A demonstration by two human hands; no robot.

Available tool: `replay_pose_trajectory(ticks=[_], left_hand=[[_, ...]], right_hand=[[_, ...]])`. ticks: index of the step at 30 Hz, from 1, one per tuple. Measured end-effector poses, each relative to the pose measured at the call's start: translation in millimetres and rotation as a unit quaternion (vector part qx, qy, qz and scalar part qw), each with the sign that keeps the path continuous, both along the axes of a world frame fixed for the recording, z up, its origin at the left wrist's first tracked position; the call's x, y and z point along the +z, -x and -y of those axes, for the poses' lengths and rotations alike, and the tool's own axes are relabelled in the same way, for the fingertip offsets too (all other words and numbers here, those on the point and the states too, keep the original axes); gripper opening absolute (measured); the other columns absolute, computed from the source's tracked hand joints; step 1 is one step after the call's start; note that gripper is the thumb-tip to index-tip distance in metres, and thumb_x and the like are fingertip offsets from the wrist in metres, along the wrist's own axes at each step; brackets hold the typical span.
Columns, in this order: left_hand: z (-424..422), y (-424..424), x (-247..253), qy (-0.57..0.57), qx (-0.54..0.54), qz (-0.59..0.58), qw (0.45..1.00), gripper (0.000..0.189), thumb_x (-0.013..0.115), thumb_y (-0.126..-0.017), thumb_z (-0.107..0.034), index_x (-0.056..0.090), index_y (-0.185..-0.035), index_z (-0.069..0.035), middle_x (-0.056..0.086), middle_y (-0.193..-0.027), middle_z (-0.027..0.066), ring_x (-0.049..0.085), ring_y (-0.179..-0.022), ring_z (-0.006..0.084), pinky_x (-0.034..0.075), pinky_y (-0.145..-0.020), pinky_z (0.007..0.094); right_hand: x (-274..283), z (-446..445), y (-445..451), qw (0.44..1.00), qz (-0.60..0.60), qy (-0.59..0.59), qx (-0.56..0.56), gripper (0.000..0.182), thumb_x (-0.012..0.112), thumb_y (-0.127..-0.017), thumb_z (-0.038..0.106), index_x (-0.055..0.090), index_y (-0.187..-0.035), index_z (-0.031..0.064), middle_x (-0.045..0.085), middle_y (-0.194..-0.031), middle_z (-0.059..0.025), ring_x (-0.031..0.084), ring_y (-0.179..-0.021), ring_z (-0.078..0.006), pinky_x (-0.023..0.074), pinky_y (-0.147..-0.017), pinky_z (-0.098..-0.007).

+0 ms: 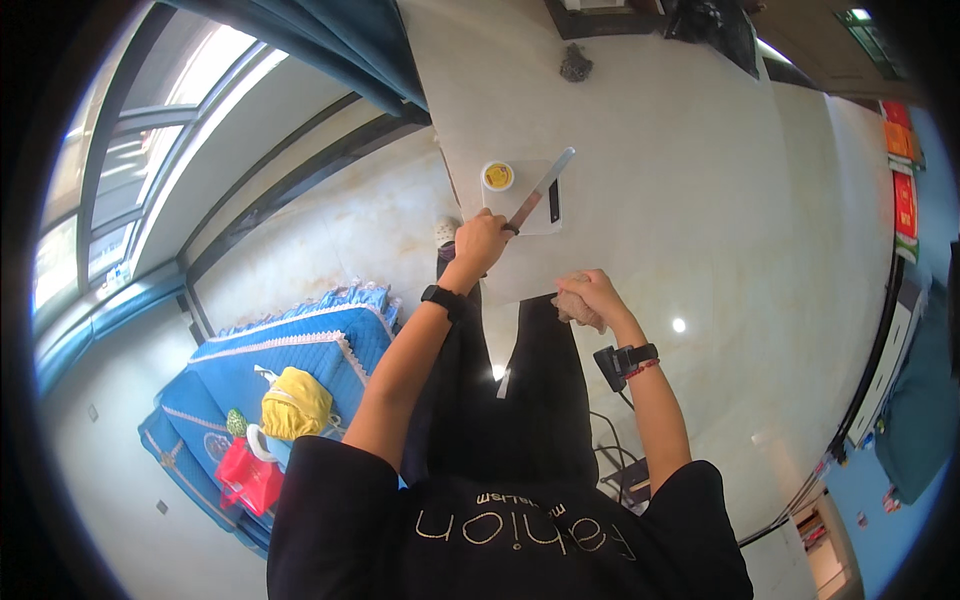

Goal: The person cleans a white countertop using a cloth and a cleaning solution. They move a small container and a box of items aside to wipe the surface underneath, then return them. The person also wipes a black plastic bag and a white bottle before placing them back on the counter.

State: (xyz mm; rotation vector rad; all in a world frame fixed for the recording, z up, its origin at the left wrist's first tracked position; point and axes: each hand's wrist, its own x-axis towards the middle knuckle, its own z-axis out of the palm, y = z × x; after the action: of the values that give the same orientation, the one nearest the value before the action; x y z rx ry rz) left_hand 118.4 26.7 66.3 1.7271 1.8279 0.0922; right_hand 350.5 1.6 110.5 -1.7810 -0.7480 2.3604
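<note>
My left hand (482, 240) grips the dark handle of a long-bladed knife (546, 174), its blade slanting up and away to the right. Under the blade lies a clear plastic tray or board (517, 217). A round white tub with a yellow label (497, 176) stands at its left, and a flat black object (555, 201) lies along its right side. Closed around a crumpled tan cloth (576, 309), my right hand (592, 292) is in front of my right thigh, apart from the knife. My fingers hide most of the handle.
A dark, tangled clump (576, 62) lies farther out on the pale surface, near a black plastic bag (712, 34). To the left, a blue sofa (300, 352) holds a yellow bag (296, 403) and a red bag (251, 476). Black cables (619, 450) run beside my right leg.
</note>
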Motion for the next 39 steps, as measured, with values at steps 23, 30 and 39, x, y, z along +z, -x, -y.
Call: replay_pose_trajectory(ticks=[23, 30, 39], left_hand=[[-16.1, -35.4, -56.9, 0.065, 0.139, 0.05, 0.987, 0.037, 0.059, -0.081, -0.04, 0.058, -0.094, -0.005, 0.063, -0.074, 0.0135, 0.061, -0.073, 0.0316, 0.046, -0.062, 0.0405], [-4.2, 5.7, 2.6, 0.181, 0.416, 0.454, 0.766, 0.038, 0.059, -0.085, -0.03, 0.05, -0.111, -0.004, 0.06, -0.082, 0.009, 0.06, -0.072, 0.0221, 0.047, -0.063, 0.0332], [4.2, 73.4, 28.1, 0.139, 0.501, 0.626, 0.582, 0.036, 0.05, -0.084, 0.002, 0.046, -0.119, -0.001, 0.059, -0.103, 0.0102, 0.057, -0.097, 0.0193, 0.045, -0.086, 0.0315]], right_hand=[[-108.7, -41.5, -1.4, 0.958, 0.203, -0.204, 0.014, 0.058, 0.07, -0.068, 0.04, 0.057, -0.103, -0.0049, 0.064, -0.094, -0.0199, 0.062, -0.088, -0.0278, 0.0481, -0.075, -0.0344], [-67.3, -46.2, -0.9, 0.985, 0.031, -0.004, -0.167, 0.032, 0.062, -0.082, 0.029, 0.056, -0.091, -0.0004, 0.062, -0.08, -0.0132, 0.06, -0.069, -0.0213, 0.0487, -0.059, -0.0327], [-61.0, -53.6, -25.2, 0.971, -0.067, -0.027, -0.228, 0.031, 0.056, -0.083, 0.027, 0.057, -0.101, 0.0027, 0.059, -0.1, -0.008, 0.056, -0.094, -0.0204, 0.0452, -0.084, -0.0341]])
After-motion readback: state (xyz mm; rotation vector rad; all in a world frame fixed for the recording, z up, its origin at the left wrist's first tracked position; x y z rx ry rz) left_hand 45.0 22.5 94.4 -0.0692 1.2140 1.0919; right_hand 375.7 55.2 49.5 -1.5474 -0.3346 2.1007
